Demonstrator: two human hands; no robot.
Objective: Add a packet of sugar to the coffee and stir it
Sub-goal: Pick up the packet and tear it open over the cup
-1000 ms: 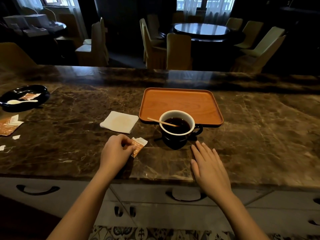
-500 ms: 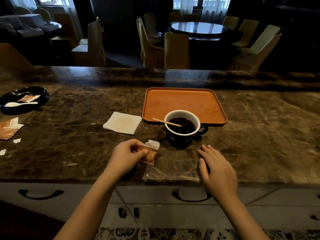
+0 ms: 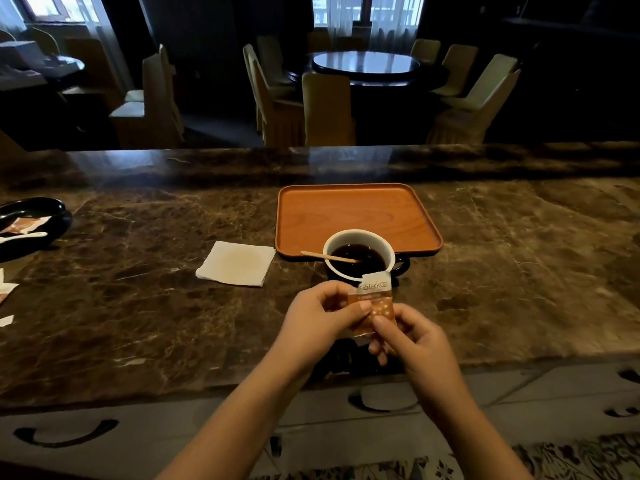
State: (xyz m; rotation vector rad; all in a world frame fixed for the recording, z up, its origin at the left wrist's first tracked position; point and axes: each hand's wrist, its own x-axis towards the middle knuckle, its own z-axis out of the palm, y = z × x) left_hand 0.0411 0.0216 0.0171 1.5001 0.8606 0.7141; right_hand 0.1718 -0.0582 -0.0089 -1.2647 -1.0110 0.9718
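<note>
Tearing comes next: left hand (image 3: 323,315) and right hand (image 3: 407,336) each pinch the sugar packet (image 3: 374,303) above the counter's (image 3: 145,306) near edge. Rip its top strip, keeping it upright beside the coffee cup (image 3: 358,252) with its stir stick (image 3: 329,257).

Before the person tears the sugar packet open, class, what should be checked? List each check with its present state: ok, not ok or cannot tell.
1. Both hands hold the packet: ok. The left hand and right hand pinch the small orange and white sugar packet.
2. Packet still sealed: cannot tell; the grip hides its lower edge.
3. Packet over the coffee: not ok. It is held on the near side of the dark round cup with the white inside, not above it.
4. Stirrer ready: ok. The thin wooden stir stick rests in the cup.
5. Wipe to hand: ok. The folded white paper napkin lies left of the cup.
</note>
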